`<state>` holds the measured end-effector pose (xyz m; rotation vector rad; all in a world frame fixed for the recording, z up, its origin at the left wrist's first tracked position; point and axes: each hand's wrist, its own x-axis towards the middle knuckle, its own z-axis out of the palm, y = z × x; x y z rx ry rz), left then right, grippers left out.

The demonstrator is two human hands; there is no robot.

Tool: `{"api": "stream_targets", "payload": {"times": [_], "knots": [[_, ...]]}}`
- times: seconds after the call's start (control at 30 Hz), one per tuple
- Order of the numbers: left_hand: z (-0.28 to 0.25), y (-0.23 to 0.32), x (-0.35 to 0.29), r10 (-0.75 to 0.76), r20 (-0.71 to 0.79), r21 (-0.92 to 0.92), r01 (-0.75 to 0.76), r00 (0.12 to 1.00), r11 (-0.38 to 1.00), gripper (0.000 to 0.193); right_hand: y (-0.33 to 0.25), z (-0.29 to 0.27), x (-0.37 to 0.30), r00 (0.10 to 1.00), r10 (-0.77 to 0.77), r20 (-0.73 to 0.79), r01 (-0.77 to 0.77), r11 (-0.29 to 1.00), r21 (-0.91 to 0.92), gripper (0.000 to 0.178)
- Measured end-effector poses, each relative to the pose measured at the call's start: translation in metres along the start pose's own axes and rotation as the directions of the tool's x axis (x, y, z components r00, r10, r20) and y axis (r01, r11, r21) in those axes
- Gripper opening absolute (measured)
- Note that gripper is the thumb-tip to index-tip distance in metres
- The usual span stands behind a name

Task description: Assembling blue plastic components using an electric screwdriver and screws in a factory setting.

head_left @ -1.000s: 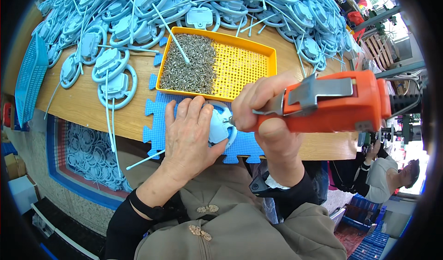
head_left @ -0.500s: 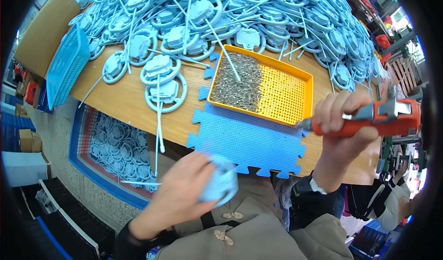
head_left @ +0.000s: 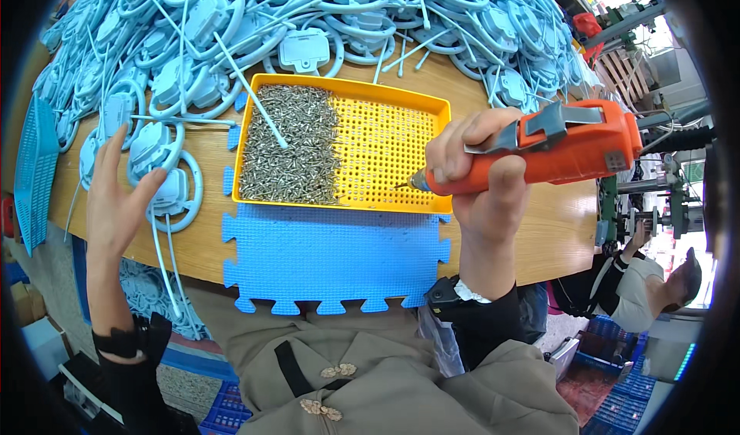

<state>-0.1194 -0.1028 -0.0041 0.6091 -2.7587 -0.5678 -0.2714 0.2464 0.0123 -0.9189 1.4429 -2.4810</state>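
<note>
My right hand (head_left: 486,174) is wrapped round an orange-red power screwdriver (head_left: 563,146), its bit pointing left over the front right corner of a yellow perforated tray (head_left: 385,138). Small silver screws (head_left: 289,165) heap in the tray's left half, with a thin light blue rod (head_left: 253,94) reaching over them. At the left, my left hand (head_left: 114,196) is raised with fingers and thumb apart, holding nothing visible. Just right of it lie two overlapping light blue plastic rings with boxy centres and long rods, the nearer ring part (head_left: 173,191) resting on the table.
A large pile of the same blue parts (head_left: 304,52) covers the table's far side. In front of the tray lies a blue foam mat (head_left: 339,254). A blue basket (head_left: 35,180) leans at the left edge. Another person (head_left: 655,288) is at the right, near machinery (head_left: 655,223).
My left hand held a light blue part low before my body; now it is empty, up by the parts at left. The view has shifted. My right hand still grips the screwdriver.
</note>
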Motion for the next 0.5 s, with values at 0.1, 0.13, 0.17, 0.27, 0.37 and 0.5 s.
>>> {"api": "stream_targets", "payload": {"times": [0.1,0.13,0.17,0.27,0.37,0.5], "knots": [[0.013,0.002,0.011,-0.015,0.064,0.028,0.014,0.998,1.000,0.070,0.003,-0.001,-0.001,0.999,0.020,-0.026,-0.020,1.000,0.024,0.041],[0.016,0.003,0.013,-0.004,0.063,0.050,0.001,0.998,0.999,0.069,0.003,-0.002,-0.001,0.999,0.018,-0.033,-0.018,1.000,0.008,0.041],[0.018,0.003,0.014,0.008,0.063,0.072,-0.012,0.998,0.997,0.068,0.003,-0.002,-0.002,0.999,0.015,-0.039,-0.016,1.000,-0.007,0.040],[0.012,-0.014,0.009,0.070,0.024,0.002,-0.070,0.997,0.998,0.063,0.004,0.000,-0.001,0.999,0.002,-0.047,-0.001,1.000,0.012,0.034],[-0.003,-0.002,-0.011,0.090,-0.027,0.008,-0.090,0.996,0.996,0.064,0.007,0.000,0.000,0.999,-0.030,0.012,0.029,0.999,0.023,0.027],[-0.026,0.037,-0.055,0.278,0.027,0.012,-0.278,0.960,0.960,0.068,0.001,0.002,-0.004,1.000,0.009,-0.014,-0.009,1.000,-0.017,0.024]]}}
